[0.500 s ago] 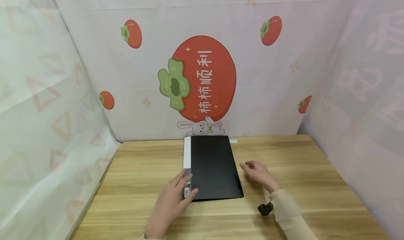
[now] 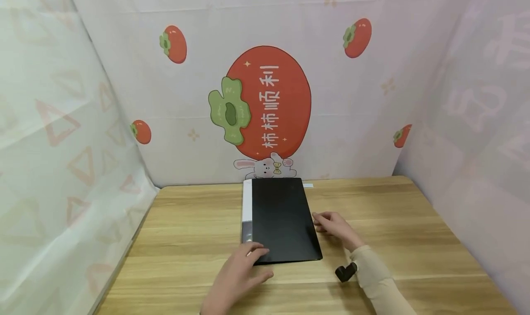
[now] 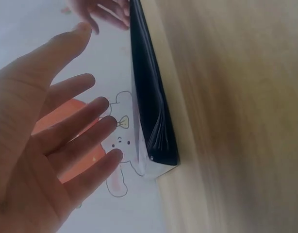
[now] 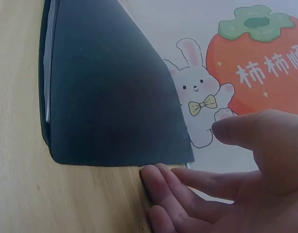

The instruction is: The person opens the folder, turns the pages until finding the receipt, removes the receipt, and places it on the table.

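A black folder (image 2: 285, 220) lies closed on the table, with a pale spine strip (image 2: 247, 200) along its left side. Over its near left corner hovers my left hand (image 2: 236, 276), fingers loosely spread and holding nothing. In the left wrist view, the folder's near edge (image 3: 151, 92) shows several sheets between the covers, and the hand is apart from it. At the folder's right edge is my right hand (image 2: 336, 227), fingers relaxed. The right wrist view puts its fingertips (image 4: 154, 177) right by that edge; whether they touch it I cannot tell.
The folder's far end reaches near the back cloth (image 2: 198, 158), which is printed with persimmons and a rabbit. A small white strip (image 2: 308, 185) lies by the folder's far right corner. A black device (image 2: 346, 272) is attached at the right wrist.
My left hand has come off the folder's spine and moved right and nearer to me. The right hand has shifted slightly left, up to the folder's right edge. The folder stays in place.
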`<move>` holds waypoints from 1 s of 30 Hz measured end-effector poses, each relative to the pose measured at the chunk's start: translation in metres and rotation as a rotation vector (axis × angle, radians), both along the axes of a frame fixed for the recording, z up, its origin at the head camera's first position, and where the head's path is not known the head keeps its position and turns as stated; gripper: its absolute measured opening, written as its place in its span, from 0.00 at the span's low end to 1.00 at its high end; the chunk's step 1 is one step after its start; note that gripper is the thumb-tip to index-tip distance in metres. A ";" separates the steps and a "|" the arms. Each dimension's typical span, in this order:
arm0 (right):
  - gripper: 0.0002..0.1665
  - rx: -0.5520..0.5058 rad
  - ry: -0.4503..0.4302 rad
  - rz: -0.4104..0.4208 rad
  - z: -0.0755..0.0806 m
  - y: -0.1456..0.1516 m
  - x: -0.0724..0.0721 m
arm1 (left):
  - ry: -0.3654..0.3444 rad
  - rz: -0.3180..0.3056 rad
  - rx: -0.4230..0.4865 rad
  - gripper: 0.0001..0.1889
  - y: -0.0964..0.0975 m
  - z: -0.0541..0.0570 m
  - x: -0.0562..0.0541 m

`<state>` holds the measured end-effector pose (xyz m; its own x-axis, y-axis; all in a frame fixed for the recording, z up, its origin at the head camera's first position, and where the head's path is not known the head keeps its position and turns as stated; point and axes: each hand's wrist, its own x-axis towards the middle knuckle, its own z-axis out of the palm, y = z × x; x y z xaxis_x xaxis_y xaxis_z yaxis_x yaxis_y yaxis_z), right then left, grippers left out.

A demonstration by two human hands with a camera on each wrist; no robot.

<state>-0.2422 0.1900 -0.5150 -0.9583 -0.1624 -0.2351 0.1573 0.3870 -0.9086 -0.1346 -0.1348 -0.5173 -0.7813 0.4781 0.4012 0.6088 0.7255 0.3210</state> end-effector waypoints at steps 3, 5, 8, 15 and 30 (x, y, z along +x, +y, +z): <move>0.31 -0.009 -0.010 -0.010 -0.002 -0.001 -0.001 | -0.010 -0.035 -0.026 0.24 0.002 -0.004 0.002; 0.31 0.000 -0.012 -0.013 -0.002 -0.003 -0.002 | -0.031 -0.047 -0.035 0.24 0.004 -0.005 0.003; 0.32 0.003 -0.026 -0.041 -0.003 -0.004 -0.002 | -0.062 -0.049 -0.044 0.24 0.005 -0.006 0.004; 0.35 0.006 -0.038 -0.028 -0.003 -0.005 -0.004 | -0.148 -0.017 -0.065 0.25 0.007 -0.007 0.006; 0.24 -0.199 -0.053 -0.120 -0.014 -0.004 -0.016 | -0.099 -0.029 -0.045 0.24 0.008 -0.011 0.006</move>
<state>-0.2580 0.1861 -0.5294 -0.9608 -0.0961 -0.2602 0.2408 0.1768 -0.9543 -0.1285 -0.1272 -0.5288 -0.8014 0.5171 0.3007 0.5970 0.7226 0.3484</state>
